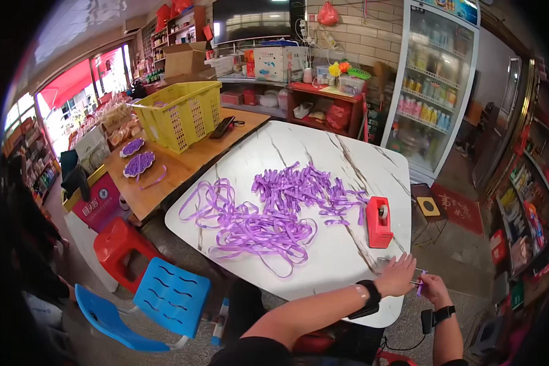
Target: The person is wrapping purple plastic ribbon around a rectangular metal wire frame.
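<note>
Near the right corner of the white marbled table [268, 146], my left hand [396, 276] lies flat with its fingers stretched out. It rests over a thin metal piece [416, 282], mostly hidden under the palm, whose kind I cannot make out. Just past the table's edge, my right hand [436, 290] pinches a short purple ribbon [421, 288] beside that metal. A red tape dispenser [379, 232] stands just beyond my left hand. Long purple ribbons [262, 241] lie in loose loops at the table's left. Behind them is a heap of short, folded purple ribbon pieces [296, 186].
A wooden table [189, 165] adjoins at the left, bearing a yellow plastic crate [195, 113], purple pieces in two dishes [139, 165] and a phone [222, 127]. A blue chair [172, 293] and a red stool [122, 247] stand front left. A glass-door fridge [433, 91] is behind right.
</note>
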A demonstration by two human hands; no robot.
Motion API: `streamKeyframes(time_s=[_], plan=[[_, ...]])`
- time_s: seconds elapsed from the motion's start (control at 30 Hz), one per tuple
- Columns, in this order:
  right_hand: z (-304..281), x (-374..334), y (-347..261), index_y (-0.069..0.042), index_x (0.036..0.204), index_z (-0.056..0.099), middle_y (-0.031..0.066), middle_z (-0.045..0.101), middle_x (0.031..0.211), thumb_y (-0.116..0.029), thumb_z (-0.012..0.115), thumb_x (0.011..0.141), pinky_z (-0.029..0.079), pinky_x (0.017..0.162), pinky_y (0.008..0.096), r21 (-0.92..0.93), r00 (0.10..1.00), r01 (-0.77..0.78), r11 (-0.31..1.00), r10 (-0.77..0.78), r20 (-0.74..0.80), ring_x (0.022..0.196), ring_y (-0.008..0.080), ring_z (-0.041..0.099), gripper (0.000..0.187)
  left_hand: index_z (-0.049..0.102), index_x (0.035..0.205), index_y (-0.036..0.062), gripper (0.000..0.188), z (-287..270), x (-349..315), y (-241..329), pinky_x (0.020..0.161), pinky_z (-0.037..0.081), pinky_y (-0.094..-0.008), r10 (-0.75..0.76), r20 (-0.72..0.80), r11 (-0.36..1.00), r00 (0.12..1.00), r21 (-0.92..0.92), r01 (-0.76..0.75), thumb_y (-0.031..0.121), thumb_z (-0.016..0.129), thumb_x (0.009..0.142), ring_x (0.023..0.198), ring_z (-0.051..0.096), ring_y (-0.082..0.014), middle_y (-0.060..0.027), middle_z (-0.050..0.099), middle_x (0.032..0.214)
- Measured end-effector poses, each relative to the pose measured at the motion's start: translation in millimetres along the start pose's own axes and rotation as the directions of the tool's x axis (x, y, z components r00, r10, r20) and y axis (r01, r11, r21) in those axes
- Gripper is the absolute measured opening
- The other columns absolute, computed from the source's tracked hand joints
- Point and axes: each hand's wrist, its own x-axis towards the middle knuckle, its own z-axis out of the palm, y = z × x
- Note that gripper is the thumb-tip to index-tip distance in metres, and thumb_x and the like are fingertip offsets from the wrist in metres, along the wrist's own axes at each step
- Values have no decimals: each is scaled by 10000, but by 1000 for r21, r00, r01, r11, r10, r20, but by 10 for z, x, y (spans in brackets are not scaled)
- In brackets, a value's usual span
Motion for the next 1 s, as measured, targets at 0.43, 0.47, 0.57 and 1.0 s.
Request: streamKeyframes(time_s=[0.43,0.47,0.57,1.0], plan=[[86,-77,26,6,769,558,72,569,657,-165,535,820,452,520,257,141,1000,10,990,-9,-10,551,156,546,180,221,1271,-49,750,283,48,-232,1004,135,-450,65,-10,920,998,389,-56,405,515,751,1260,158,-293,-200,191,1343],[82,-101,-6,6,766,558,74,567,656,-161,533,821,450,525,257,139,1000,8,990,-9,8,557,158,543,178,219,1272,-47,740,287,46,-207,1006,131,-446,64,-12,922,998,383,-55,406,502,760,1261,159,-288,-196,191,1345],[91,-117,-36,9,763,557,77,563,655,-150,528,822,449,538,262,135,999,13,991,-18,36,567,161,537,173,219,1274,-44,722,315,48,-242,1008,124,-441,70,-26,919,997,390,-54,406,481,774,1262,160,-281,-189,189,1348],[-20,-71,0,0,775,570,68,577,643,-140,530,814,465,528,254,141,1000,-27,990,25,19,555,157,557,151,188,1299,-11,732,265,48,-176,1019,91,-419,17,26,916,1000,400,-26,434,456,784,1282,108,-248,-157,137,1376]])
